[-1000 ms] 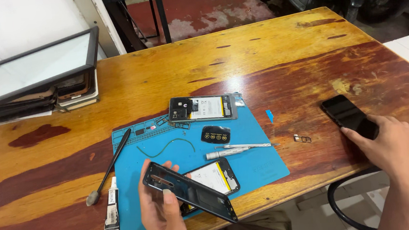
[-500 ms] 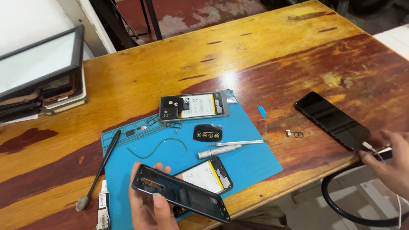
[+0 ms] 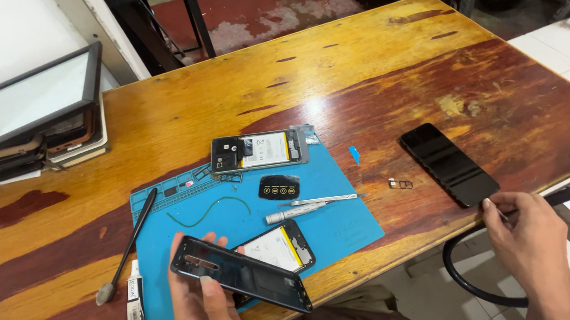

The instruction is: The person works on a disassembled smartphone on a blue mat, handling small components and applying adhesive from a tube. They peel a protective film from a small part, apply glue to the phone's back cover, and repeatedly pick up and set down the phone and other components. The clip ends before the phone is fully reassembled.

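While the left hand (image 3: 205,302) sits low in the frame, it's clamped around a dark phone frame (image 3: 239,275), thumb across the inner face and fingers curled behind, so the frame tilts up off the blue mat (image 3: 343,233). That frame looks like thin plastic: light, a bit bendy, probably easy to crack at the corners, so holding it by the long edges like this seems safer than pinching the thin rim near the camera cutout.

Over at the lower right, the right hand (image 3: 532,249) hangs just off the table edge, fingers pinched on what looks like a thin metal tool, too small to make out for sure. Its fingertips are just beside the bottom corner of a black phone (image 3: 449,163) lying flat on the wooden table (image 3: 372,67). Glass slab, slippery and fragile.

Moving outward, a second phone with its back off (image 3: 279,247) lies on the mat right under the held frame. Further up the mat are a screwdriver (image 3: 298,211), a small black oval piece (image 3: 279,187), and another opened phone (image 3: 257,150) showing its battery. A black pry tool (image 3: 130,241) lies across the mat's left edge, with a glue tube (image 3: 132,304) below it. Stacked screens (image 3: 31,111) sit at the upper left.
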The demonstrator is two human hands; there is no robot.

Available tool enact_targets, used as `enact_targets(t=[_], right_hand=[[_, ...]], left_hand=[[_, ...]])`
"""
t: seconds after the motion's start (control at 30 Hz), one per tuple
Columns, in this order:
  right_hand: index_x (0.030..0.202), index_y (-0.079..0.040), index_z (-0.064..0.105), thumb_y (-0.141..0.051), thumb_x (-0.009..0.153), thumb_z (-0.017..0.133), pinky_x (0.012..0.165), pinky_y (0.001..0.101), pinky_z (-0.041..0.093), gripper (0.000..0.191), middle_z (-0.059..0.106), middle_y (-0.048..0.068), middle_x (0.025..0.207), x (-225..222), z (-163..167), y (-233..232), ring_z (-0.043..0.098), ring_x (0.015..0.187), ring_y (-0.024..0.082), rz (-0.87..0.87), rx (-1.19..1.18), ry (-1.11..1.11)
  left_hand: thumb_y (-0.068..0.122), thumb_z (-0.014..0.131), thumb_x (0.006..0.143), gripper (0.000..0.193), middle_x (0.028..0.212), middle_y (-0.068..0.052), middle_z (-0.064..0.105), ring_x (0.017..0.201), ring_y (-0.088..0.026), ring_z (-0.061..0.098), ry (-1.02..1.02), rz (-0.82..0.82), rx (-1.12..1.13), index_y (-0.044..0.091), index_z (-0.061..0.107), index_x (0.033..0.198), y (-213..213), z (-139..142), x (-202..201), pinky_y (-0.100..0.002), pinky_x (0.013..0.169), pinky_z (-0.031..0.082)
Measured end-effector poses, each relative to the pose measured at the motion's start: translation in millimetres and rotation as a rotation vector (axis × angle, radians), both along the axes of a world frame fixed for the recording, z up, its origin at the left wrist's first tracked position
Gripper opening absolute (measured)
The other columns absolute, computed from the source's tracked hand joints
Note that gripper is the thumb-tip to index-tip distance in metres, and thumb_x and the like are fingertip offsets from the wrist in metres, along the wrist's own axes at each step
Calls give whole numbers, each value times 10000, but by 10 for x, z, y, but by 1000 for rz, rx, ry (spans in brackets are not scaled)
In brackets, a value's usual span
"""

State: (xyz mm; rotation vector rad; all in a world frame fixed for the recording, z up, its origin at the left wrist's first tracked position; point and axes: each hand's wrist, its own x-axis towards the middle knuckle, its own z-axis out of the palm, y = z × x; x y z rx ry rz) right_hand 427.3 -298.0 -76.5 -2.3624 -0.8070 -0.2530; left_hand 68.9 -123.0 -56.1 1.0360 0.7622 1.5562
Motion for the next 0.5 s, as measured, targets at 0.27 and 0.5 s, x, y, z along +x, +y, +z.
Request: enact_targets(t=[0.27,0.5], right_hand=[[1079,-16,769,-262,1017,748,741,342,532,254,694,121,884,-35,-181,-2,666,752,208,-38,87,-82],[1100,-107,779,-444,921,773,847,389,550,382,702,126,1069,-98,154,-1,682,988,293,-62,-297,-371]], left_hand=[[317,607,971,750,1390,-279,523,1272,-351,589,-13,-16,5,-43,322,1564,-24,16,38,-543,1011,572],[329,593,968,749,1389,-270,523,1283,-348,583,22,-23,-9,-37,313,1558,15,68,19,-539,1014,571]])
